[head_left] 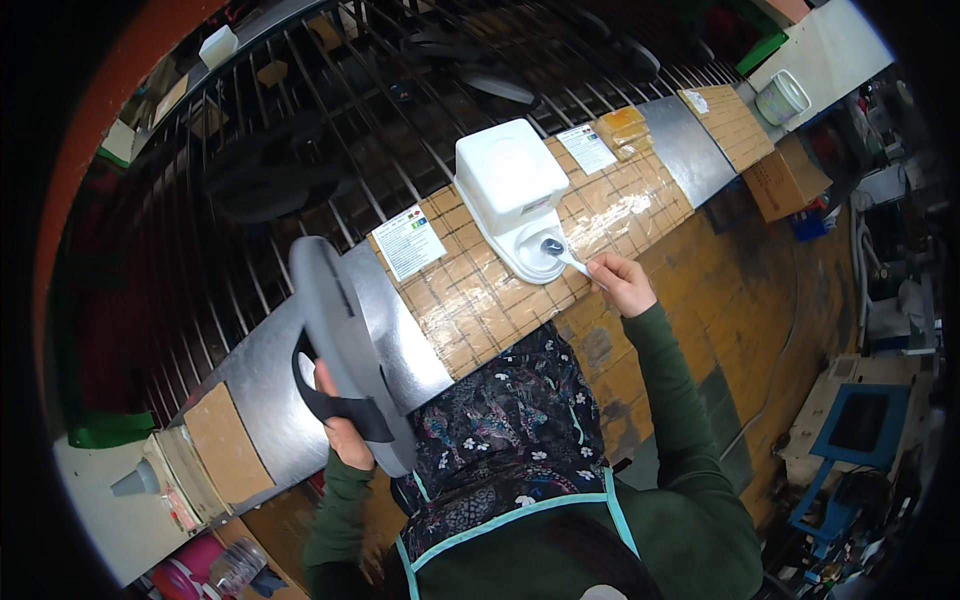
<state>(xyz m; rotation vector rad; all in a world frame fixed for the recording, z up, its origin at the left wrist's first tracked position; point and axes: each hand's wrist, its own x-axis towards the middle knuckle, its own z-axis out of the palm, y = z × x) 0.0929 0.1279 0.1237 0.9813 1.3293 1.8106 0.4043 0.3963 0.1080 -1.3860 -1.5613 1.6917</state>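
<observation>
My left hand [345,435] is closed on a grey sandal [345,320] with black straps, held on edge over the metal ledge. Some of its fingers are hidden behind the sole and strap. My right hand [622,284] pinches the white handle of a small brush [570,257]. The brush's dark head is in the round cup of a white dispenser [510,175], a square tank on a rounded base. That dispenser stands on the taped cardboard [470,310] covering the ledge, ahead of my body.
Beyond the ledge is a rack of metal bars [290,190] with dark sandals [500,88] on it. Printed sheets [408,242] lie beside the dispenser, and a yellowish block [623,130] sits farther right. A white bucket [782,97] and a cardboard box [785,180] are at the far right.
</observation>
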